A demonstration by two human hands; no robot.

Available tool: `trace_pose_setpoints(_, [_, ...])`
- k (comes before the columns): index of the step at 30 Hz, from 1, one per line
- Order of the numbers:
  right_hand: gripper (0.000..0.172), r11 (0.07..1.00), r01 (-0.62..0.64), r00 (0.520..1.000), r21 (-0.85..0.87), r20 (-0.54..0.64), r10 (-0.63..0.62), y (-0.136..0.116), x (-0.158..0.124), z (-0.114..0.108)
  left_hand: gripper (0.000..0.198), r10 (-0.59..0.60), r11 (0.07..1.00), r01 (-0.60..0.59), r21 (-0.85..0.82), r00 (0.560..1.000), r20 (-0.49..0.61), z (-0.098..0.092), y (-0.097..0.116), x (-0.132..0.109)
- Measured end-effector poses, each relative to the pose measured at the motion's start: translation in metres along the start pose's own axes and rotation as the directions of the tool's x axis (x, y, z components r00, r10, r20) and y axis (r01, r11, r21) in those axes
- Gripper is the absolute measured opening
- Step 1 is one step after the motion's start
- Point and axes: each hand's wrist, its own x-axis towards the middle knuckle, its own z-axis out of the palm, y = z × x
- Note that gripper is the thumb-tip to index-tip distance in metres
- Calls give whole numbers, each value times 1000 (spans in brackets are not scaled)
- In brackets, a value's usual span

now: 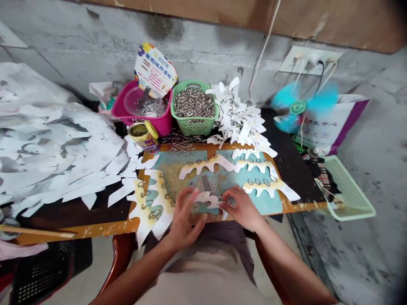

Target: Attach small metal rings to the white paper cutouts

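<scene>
1 dk table (pixel 294 169) nr gry wall (pixel 219 48)

A plain, pale beige top (pixel 203 279) is worn with dark purplish-brown trousers (pixel 227 234), and both forearms (pixel 282 252) are bare.

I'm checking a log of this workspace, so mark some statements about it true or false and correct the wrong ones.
1. The green plastic basket of small metal pieces stands right of the magenta plastic tub. True.
2. The blue-bladed fan is at the left. False: the blue-bladed fan is at the right, below the wall sockets.
3. The left hand and right hand are at a white jagged-edged paper piece. True.
4. The round can's yellow lid is shut. False: the yellow lid is open.
</scene>
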Motion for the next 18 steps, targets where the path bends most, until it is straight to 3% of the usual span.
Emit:
trace_pose_setpoints(2, [12,993,-13,1000,113,10,12,-12,1,-11,70,-231,952,201,-231,967,-109,1,8,0])
trace_pose_setpoints(3, [12,986,-13,1000,165,25,9,-19,2,-15,67,-328,894,290,-342,943,-60,2,13,2])
trace_pose_setpoints(5, [11,965,-13,998,261,64,-4,-29,3,-19,51,-438,753,452,-479,887,150,5,24,8])
trace_pose_setpoints(6, [10,952,-16,996,306,84,-11,-33,3,-19,46,-466,689,523,-501,850,246,5,30,12])
trace_pose_setpoints(8, [11,921,-39,991,387,130,-13,-37,4,-17,44,-528,592,620,-515,781,334,5,38,20])
trace_pose_setpoints(11, [19,830,-138,974,541,226,15,-34,4,-10,46,-572,466,666,-582,729,376,5,42,25])
trace_pose_setpoints(14, [30,659,-250,948,709,317,18,-26,3,-6,50,-591,288,666,-688,689,419,11,43,23])
trace_pose_setpoints(16, [29,658,-243,950,713,313,11,-21,1,-12,51,-599,187,650,-736,669,439,18,43,22])
trace_pose_setpoints(18, [24,747,-180,964,640,268,3,-18,-2,-21,49,-612,186,640,-745,669,422,25,42,23])
